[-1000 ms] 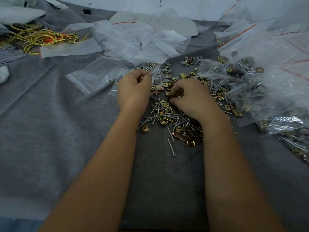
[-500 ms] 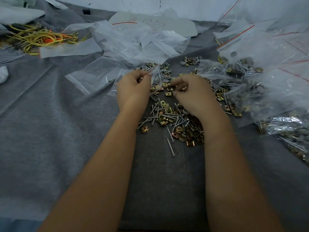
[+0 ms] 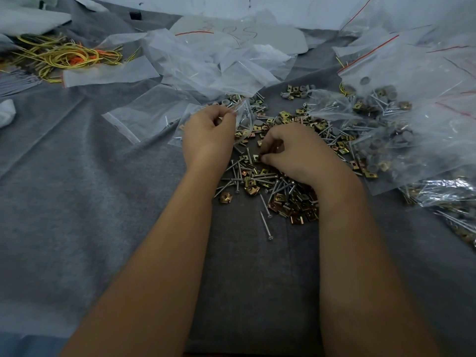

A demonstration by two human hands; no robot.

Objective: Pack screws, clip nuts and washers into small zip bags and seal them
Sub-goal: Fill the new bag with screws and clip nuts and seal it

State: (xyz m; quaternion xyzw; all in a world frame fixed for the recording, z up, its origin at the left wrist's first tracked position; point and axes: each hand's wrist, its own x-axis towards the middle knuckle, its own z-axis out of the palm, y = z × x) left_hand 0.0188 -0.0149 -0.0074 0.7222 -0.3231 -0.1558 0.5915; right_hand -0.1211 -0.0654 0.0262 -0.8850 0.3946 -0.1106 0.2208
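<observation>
Two hands: left hand (image 3: 208, 135) pinches crinkly clear bag (image 3: 239, 109); right hand (image 3: 296, 150) pinches brassy clip nuts (image 3: 257, 158).

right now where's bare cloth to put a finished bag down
Bare grey cloth lies left of the left hand, below the empty zip bag, and near you between the forearms, below the lone screw. Crowded: the screw and clip nut pile under the right hand and the filled bags on the right.

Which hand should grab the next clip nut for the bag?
Right. The right hand is already down on the loose pile of clip nuts and screws, fingers curled into it. The left hand is busy pinching the small zip bag.
</observation>
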